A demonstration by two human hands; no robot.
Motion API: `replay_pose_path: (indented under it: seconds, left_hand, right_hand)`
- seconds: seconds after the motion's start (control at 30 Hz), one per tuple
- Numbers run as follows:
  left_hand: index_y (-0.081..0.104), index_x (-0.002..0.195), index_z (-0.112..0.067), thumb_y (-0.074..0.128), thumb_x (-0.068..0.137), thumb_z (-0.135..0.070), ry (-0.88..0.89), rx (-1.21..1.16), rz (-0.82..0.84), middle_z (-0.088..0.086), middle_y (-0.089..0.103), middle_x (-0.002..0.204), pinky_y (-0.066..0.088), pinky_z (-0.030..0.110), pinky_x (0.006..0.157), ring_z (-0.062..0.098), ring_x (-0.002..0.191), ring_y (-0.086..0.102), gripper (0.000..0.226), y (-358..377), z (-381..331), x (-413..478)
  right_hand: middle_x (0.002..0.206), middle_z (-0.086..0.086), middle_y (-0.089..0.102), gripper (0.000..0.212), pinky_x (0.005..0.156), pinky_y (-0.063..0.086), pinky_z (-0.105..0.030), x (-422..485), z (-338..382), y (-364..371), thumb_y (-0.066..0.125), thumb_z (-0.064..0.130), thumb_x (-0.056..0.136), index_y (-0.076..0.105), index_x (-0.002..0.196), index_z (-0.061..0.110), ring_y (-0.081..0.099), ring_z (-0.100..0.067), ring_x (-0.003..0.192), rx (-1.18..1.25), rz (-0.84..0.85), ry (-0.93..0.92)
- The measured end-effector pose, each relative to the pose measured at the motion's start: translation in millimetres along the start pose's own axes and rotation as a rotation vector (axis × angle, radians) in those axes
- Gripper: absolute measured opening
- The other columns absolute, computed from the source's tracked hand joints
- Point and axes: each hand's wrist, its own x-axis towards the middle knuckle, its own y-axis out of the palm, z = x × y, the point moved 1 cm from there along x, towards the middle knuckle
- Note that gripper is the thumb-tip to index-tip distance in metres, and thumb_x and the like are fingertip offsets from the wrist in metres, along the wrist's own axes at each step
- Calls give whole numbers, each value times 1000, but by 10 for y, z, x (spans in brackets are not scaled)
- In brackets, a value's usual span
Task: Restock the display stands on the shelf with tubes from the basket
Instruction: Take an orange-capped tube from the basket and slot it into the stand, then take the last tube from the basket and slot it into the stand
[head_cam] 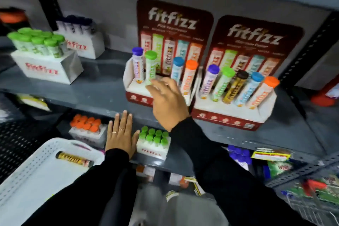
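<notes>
Gold tube (pixel 74 159) lying alone in basket (pixel 27 180) at eight o'clock, likely light, rigid, slick, best pinching mid-barrel; left hand (pixel 120 136) spreading flat and empty, right hand (pixel 167 101) reaching open toward left stand's (pixel 135 91) vacant middle slot at twelve.

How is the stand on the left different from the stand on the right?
The left stand holds four tubes; the right stand holds five. The left stand has an empty middle slot, between its green-capped and blue-capped tubes, while the right stand has a gold tube with a dark cap there. The right hand reaches in front of the left stand; nothing covers the right stand. Both are red and white, say fitfizz, and sit on one shelf.
</notes>
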Motion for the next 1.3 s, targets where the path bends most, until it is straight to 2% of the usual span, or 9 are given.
replay_pose_path:
  seconds: [0.17, 0.3, 0.47, 0.6, 0.73, 0.83, 1.1, 1.23, 1.3]
  left_hand:
    - [36, 134, 5, 10, 90, -56, -330, -15, 189, 23, 35, 142, 5, 37, 109, 35, 131, 30, 80, 224, 761, -846]
    - [17, 143, -2, 0, 78, -55, -665, 8, 381, 13, 14, 152, 3, 39, 113, 27, 139, 6, 86, 345, 1135, -1479]
    - [8, 146, -9, 6, 86, -64, -884, -12, 515, 7, 6, 155, 2, 33, 112, 20, 140, 2, 81, 374, 1272, -1778]
    - [16, 144, -7, 21, 91, -58, -920, -144, 535, 9, 14, 154, 9, 34, 113, 22, 139, 9, 74, 402, 1320, -1787]
    - [22, 143, -7, 15, 86, -65, -923, -175, 543, 10, 18, 153, 10, 32, 111, 22, 139, 11, 81, 389, 1351, -1777]
    - [20, 143, -7, 12, 85, -65, -913, -165, 564, 11, 17, 153, 8, 33, 112, 23, 139, 9, 83, 398, 1338, -1785]
    - [17, 145, -9, 13, 90, -61, -912, -140, 593, 7, 12, 154, 6, 32, 112, 21, 139, 7, 75, 409, 1333, -1788]
    - [21, 144, -10, 13, 91, -59, -899, -131, 583, 8, 20, 152, 10, 33, 113, 21, 138, 15, 72, 394, 1304, -1803]
    - [20, 144, -12, 8, 89, -61, -848, -91, 581, 9, 21, 152, 11, 35, 112, 21, 137, 16, 75, 392, 1288, -1783]
  right_hand:
    - [80, -6, 78, 43, 66, 59, -27, -200, 836, 1019, 33, 8, 66, 76, 72, 7, 68, -30, 74, 280, 270, -134]
    - [65, -11, 72, 33, 73, 50, -32, -436, 1315, 1862, 38, 4, 63, 72, 63, 5, 67, -32, 67, 364, 611, -188]
    - [104, -20, 70, 39, 91, 51, -41, -650, 1812, 2657, 37, 10, 82, 69, 103, 5, 61, -34, 107, 271, 1030, -305]
    - [89, -24, 72, 30, 74, 55, -38, -651, 2157, 3102, 51, -3, 82, 70, 104, 5, 69, -38, 89, 333, 994, -271]
    - [127, -29, 55, 54, 93, 46, -45, -715, 2317, 3334, 45, 6, 97, 24, 147, 3, 50, -41, 121, 197, 1200, -153]
    - [132, -27, 52, 63, 95, 43, -47, -762, 2331, 3323, 43, 6, 96, 9, 149, 2, 39, -41, 129, 69, 1186, -192]
    - [122, -18, 57, 40, 84, 50, -41, -411, 2148, 2764, 60, 14, 82, 47, 120, 12, 57, -38, 110, 221, 1203, -125]
    - [86, -14, 64, 9, 70, 51, -31, -53, 1850, 2232, 59, 17, 84, 57, 86, 9, 66, -34, 91, 294, 1268, -55]
    - [74, -14, 64, 29, 65, 50, -29, 102, 1705, 1896, 55, 25, 87, 49, 62, 12, 63, -31, 79, 324, 1259, -23]
